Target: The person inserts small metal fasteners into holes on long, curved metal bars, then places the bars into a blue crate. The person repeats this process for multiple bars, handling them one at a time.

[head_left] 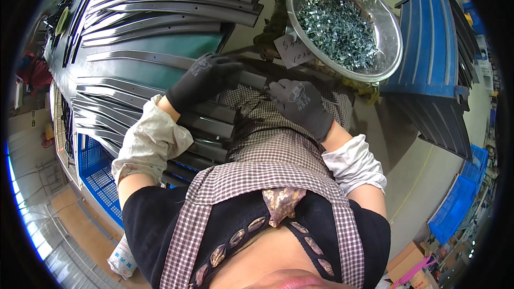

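Note:
A long dark grey strip lies crosswise in front of me, its right end reaching over my lap. My left hand, in a black glove, is closed over the strip a little back from that end. Right at the strip's end is my right hand, gloved too, with its fingers bent together. Whatever they pinch is too small or hidden to make out. Other dark strips lie in a row below the left hand, and a further stack sits above it on the green-topped table.
To the upper right stands a round metal basin of small shiny metal clips. A handwritten card rests against it. Farther right is a blue plastic crate; another blue basket sits below the table at left.

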`<state>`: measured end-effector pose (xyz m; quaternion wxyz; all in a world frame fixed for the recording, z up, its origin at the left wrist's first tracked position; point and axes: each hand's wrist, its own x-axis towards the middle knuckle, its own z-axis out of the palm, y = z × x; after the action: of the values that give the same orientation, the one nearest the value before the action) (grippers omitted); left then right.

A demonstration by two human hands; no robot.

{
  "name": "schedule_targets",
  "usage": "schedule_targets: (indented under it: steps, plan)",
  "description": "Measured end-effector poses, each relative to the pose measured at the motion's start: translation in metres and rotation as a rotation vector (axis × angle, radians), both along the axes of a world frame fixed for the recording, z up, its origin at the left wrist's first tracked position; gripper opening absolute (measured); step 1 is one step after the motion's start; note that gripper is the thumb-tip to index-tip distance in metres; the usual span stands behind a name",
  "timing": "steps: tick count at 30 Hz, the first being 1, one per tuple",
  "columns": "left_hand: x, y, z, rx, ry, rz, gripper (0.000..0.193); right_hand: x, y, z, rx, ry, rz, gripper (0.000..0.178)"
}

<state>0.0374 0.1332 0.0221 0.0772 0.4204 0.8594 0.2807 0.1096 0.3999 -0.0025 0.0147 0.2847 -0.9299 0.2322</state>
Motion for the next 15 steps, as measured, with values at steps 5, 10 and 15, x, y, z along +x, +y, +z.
schedule_targets:
  steps: [5, 10, 15]
  plan:
    - [0.001, -0.015, 0.005, 0.061, -0.136, 0.058, 0.036, -0.017, 0.046, -0.005, -0.234, 0.062, 0.009, 0.017]
    - [-0.011, -0.085, 0.007, -0.018, -0.025, 0.337, 0.024, -0.076, 0.134, -0.005, -0.054, -0.042, -0.423, 0.018]
    - [0.003, -0.091, 0.017, -0.407, 0.117, 0.637, 0.016, -0.115, 0.198, -0.046, 0.469, -0.104, -0.690, 0.051]
